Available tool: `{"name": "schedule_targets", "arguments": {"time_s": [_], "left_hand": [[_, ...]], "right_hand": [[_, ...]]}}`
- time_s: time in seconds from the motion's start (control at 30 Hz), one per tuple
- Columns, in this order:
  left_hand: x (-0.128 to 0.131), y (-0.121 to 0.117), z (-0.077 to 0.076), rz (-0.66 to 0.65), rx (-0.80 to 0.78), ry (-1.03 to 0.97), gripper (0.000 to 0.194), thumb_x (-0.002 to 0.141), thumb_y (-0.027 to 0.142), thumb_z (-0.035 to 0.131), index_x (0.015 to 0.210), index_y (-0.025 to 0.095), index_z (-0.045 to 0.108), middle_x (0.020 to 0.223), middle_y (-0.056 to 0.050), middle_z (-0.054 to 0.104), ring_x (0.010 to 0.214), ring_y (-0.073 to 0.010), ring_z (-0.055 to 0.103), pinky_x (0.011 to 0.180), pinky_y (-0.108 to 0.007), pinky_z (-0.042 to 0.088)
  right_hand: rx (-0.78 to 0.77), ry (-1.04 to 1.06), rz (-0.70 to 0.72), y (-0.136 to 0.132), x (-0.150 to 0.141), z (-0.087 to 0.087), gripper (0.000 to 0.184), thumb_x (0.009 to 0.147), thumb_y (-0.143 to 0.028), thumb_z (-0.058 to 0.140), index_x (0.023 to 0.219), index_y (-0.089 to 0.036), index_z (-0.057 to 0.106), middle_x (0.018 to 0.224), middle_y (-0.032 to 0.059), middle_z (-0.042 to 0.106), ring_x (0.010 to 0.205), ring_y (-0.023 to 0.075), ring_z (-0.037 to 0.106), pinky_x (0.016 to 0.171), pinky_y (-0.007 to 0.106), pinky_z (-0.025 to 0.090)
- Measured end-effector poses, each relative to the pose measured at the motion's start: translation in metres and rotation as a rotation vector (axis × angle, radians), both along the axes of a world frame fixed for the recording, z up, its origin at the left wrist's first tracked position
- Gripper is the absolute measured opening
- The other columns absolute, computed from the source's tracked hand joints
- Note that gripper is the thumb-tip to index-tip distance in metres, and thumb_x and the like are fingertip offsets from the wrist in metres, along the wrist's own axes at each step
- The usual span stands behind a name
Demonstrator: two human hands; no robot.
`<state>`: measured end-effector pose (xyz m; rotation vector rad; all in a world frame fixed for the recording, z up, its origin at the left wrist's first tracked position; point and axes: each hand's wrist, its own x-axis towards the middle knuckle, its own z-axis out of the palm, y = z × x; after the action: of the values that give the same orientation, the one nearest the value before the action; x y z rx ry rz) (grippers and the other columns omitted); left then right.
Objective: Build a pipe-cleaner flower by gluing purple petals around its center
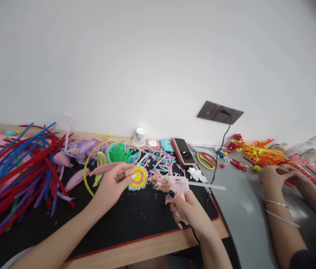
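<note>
The left hand (114, 182) is nearly closed, thumb and fingers pinching the left edge of a disc (139, 178), yellow with a pink ring and a pale rim; the disc is held up over the black mat (104, 224), left of the glue gun (179, 186); the right hand (187, 209) is wrapped round the gun's grip, its thumb nail dark; the gun's front end points at the disc, but whether the two touch I cannot tell; a glue stick (210, 185) juts from the gun's back.

Red, blue and purple pipe cleaners (39, 151) spread at far left; a yellow loop (85, 175) stands behind the left forearm; green petals (118, 152) and pastel clippings (162, 166) lie behind the disc; a cup (140, 134) is near the wall; a phone (184, 151), pliers (207, 161) and tissue (196, 174) lie beyond the gun; at right, a co-worker's hands (274, 173) meet near orange strips (264, 153).
</note>
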<state>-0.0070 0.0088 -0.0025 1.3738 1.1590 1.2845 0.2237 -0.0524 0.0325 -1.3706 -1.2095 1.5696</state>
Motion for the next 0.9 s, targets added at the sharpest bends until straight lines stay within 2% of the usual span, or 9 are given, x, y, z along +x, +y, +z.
{"name": "schedule_targets", "arguments": {"time_s": [0.4,0.53,0.67,0.9], "left_hand": [[0.0009,0.0002,0.0026,0.031,-0.064,-0.065,0.043,0.067,0.044,0.07,0.097,0.013,0.063,0.095,-0.011,0.071,0.086,-0.0255,0.067,0.073,-0.037,0.054],[0.0007,0.0008,0.0022,0.027,-0.075,-0.07,0.045,0.067,0.046,0.07,0.097,0.013,0.062,0.097,-0.012,0.071,0.089,-0.0262,0.067,0.076,-0.038,0.054],[0.0001,0.001,0.0016,0.006,-0.08,-0.087,0.044,0.066,0.045,0.07,0.096,0.013,0.062,0.096,-0.012,0.071,0.089,-0.0269,0.067,0.077,-0.038,0.053],[0.0004,0.0005,0.0003,-0.032,-0.087,-0.066,0.04,0.068,0.041,0.069,0.097,0.015,0.063,0.094,-0.011,0.072,0.089,-0.0266,0.067,0.077,-0.038,0.052]], "right_hand": [[-0.023,-0.019,0.029,-0.0046,-0.0025,0.0015,0.043,0.079,-0.058,0.057,0.075,-0.016,0.054,0.048,-0.0096,0.037,0.034,0.0025,0.029,0.033,0.017,0.033],[-0.015,-0.014,-0.006,-0.005,-0.0025,-0.0006,0.041,0.08,-0.057,0.057,0.078,-0.016,0.051,0.049,-0.0098,0.038,0.035,0.0029,0.029,0.033,0.017,0.035],[-0.009,-0.017,-0.052,-0.004,-0.002,-0.0012,0.041,0.079,-0.056,0.059,0.077,-0.017,0.047,0.049,-0.0098,0.04,0.035,0.0028,0.03,0.033,0.017,0.033],[0.0,-0.02,-0.022,0.0011,-0.0023,0.0052,0.047,0.074,-0.062,0.059,0.077,-0.016,0.049,0.047,-0.0101,0.038,0.033,0.0035,0.032,0.032,0.017,0.029]]}}
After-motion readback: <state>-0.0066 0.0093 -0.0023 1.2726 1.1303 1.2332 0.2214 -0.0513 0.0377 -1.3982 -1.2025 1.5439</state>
